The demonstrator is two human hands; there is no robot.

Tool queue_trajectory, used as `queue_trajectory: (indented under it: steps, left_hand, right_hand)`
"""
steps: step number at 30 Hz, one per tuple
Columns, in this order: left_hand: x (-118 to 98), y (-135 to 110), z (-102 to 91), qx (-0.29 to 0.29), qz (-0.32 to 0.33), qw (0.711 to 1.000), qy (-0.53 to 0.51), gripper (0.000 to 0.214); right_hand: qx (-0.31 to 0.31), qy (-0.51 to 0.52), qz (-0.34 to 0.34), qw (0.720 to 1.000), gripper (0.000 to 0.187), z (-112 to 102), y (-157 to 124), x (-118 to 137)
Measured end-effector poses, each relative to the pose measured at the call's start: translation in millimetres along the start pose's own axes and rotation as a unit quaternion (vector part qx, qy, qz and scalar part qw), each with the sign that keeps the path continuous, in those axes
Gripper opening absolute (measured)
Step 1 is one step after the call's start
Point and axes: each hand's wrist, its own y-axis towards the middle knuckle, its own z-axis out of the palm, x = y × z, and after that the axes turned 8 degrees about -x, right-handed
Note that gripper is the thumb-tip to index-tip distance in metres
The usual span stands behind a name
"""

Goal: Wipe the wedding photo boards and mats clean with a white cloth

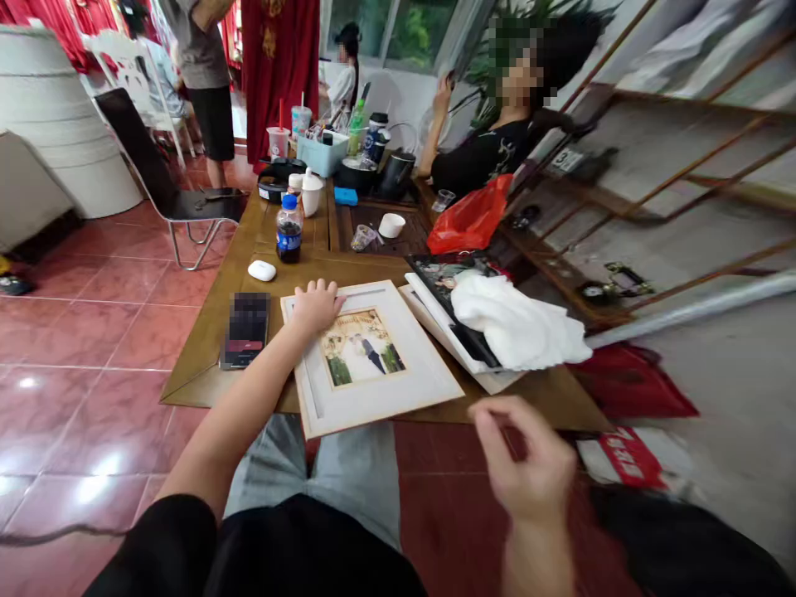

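Note:
A white picture frame [398, 385] with a wedding photo lies flat near the front edge of the low wooden table [205, 348]. My left hand [316, 305] rests on its far left corner, fingers curled over the top edge. My right hand [528, 464] hovers in front of the table, below the frame's right side, fingers loosely curled and slightly blurred, with nothing visible in them. To the right of the frame a white cloth [516, 327] lies on a stack of other frames [444, 290].
A phone [246, 329], white earbud case [262, 270], cola bottle [289, 230], cups, kettle and a red plastic bag [468, 222] sit on the table. One person sits at the far right end; others stand and sit behind. A black chair [167, 191] stands left. Wooden shelving rises at the right.

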Motion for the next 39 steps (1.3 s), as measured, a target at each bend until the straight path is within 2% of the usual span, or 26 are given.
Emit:
queue_trajectory:
  steps: [3, 4, 6, 8, 11, 17, 21, 24, 28, 30, 32, 36, 39]
  left_hand:
    - [2, 1, -1.1, 0.004, 0.007, 1.000, -0.001, 0.049]
    - [3, 1, -1.4, 0.006, 0.009, 1.000, -0.001, 0.049]
    - [4, 2, -2.2, 0.009, 0.013, 1.000, -0.003, 0.049]
    - [6, 2, -3.3, 0.014, 0.015, 1.000, -0.004, 0.050]
    - [11, 4, -6.0, 0.023, 0.016, 1.000, -0.005, 0.055]
    - [23, 8, -15.4, 0.071, 0.031, 0.996, -0.037, 0.072]
    - [26, 5, -23.6, 0.092, 0.053, 0.993, -0.041, 0.072]
    - [25, 2, -31.7, 0.099, 0.065, 0.991, -0.056, 0.070]
    - [26, 0, -44.6, 0.079, 0.085, 0.990, -0.078, 0.065]
    - [28, -1, -50.7, 0.064, 0.094, 0.988, -0.101, 0.064]
    - [29, -2, -56.1, 0.044, 0.103, 0.985, -0.130, 0.061]
    - [26, -4, -63.7, -0.027, 0.123, 0.968, -0.215, 0.049]
    - [18, -6, -64.0, -0.101, 0.136, 0.936, -0.310, 0.044]
  right_hand:
    - [0.070, 0.077, 0.174, 0.979, 0.047, 28, -44, -11]
    - [0.098, 0.119, 0.230, 0.961, 0.053, 38, -55, -13]
    - [0.144, 0.214, 0.332, 0.907, 0.059, 57, -68, -14]
    - [0.153, 0.253, 0.359, 0.885, 0.063, 73, -73, -12]
    - [0.137, 0.268, 0.365, 0.881, 0.061, 86, -74, -7]
    - [0.103, 0.270, 0.376, 0.881, 0.062, 87, -81, -14]
    - [0.100, 0.281, 0.405, 0.864, 0.061, 91, -89, -22]
    - [0.091, 0.302, 0.425, 0.849, 0.060, 98, -95, -17]
    - [0.094, 0.328, 0.430, 0.836, 0.057, 106, -106, -1]
    - [0.089, 0.337, 0.419, 0.839, 0.055, 106, -111, 6]
    - [0.078, 0.327, 0.400, 0.853, 0.052, 101, -114, 10]
    - [0.043, 0.232, 0.360, 0.902, 0.044, 77, -110, 21]
    - [0.020, 0.168, 0.275, 0.946, 0.036, 55, -99, 37]
